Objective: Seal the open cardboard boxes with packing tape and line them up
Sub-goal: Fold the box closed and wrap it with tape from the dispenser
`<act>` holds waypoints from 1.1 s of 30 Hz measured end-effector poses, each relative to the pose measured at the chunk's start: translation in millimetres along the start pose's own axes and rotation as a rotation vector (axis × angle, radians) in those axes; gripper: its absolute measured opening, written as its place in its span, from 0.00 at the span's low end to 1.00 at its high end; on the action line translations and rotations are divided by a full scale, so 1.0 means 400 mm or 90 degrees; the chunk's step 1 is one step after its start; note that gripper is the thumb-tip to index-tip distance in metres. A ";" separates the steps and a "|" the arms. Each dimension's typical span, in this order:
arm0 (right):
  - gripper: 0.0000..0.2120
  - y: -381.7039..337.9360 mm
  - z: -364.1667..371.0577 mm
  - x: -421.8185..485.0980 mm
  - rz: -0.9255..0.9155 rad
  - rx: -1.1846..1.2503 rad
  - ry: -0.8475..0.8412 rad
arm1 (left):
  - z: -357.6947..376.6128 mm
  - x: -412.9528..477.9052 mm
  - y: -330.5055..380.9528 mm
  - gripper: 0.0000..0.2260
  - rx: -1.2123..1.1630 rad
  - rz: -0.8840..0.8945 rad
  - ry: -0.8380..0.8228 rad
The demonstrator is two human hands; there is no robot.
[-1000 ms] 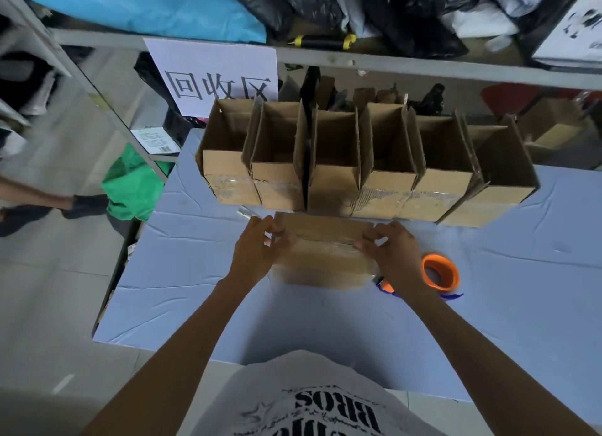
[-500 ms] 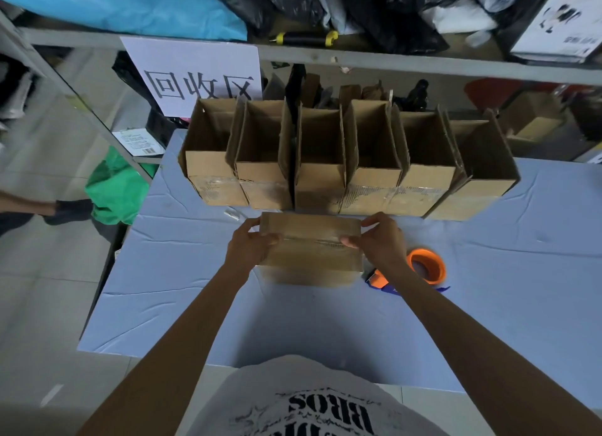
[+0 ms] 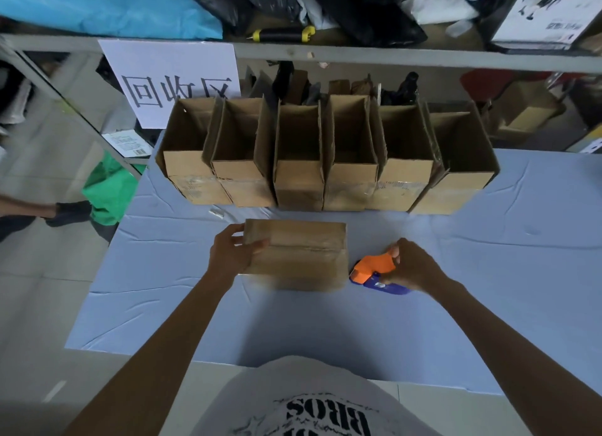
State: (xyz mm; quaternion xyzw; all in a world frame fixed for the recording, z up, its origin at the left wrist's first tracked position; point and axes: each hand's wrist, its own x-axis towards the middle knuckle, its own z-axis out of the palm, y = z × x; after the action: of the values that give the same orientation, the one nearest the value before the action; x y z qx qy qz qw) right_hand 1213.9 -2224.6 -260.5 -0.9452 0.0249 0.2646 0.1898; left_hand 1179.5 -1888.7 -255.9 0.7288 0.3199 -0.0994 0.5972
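Note:
A closed cardboard box (image 3: 303, 256) lies on the blue table (image 3: 488, 289) in front of me, its flaps folded shut. My left hand (image 3: 233, 254) grips the box's left end, thumb on top. To the right of the box, my right hand (image 3: 412, 266) curls around the orange and blue tape dispenser (image 3: 374, 269), which rests on the table. Behind them several open cardboard boxes (image 3: 325, 155) stand side by side in a row, open tops up.
A metal shelf (image 3: 358, 56) with black bags, a white sign (image 3: 176, 80) and clutter runs behind the row. A green bag (image 3: 107, 191) lies on the floor at left, beside another person's foot (image 3: 65, 210). A small scrap (image 3: 216, 213) lies near the row.
My right hand has left the box's right end and moved right onto the tape dispenser. My left hand has stayed on the box's left end.

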 end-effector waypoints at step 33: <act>0.37 -0.259 -0.217 -0.081 -0.290 -0.077 -0.035 | 0.108 0.013 0.059 0.27 0.122 0.032 -0.086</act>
State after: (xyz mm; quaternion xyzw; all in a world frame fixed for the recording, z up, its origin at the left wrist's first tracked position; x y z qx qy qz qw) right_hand 1243.9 -2162.6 -139.8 -0.9285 -0.2099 0.2419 0.1879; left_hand 1207.6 -1929.2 -251.2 0.7821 0.2497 -0.1634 0.5471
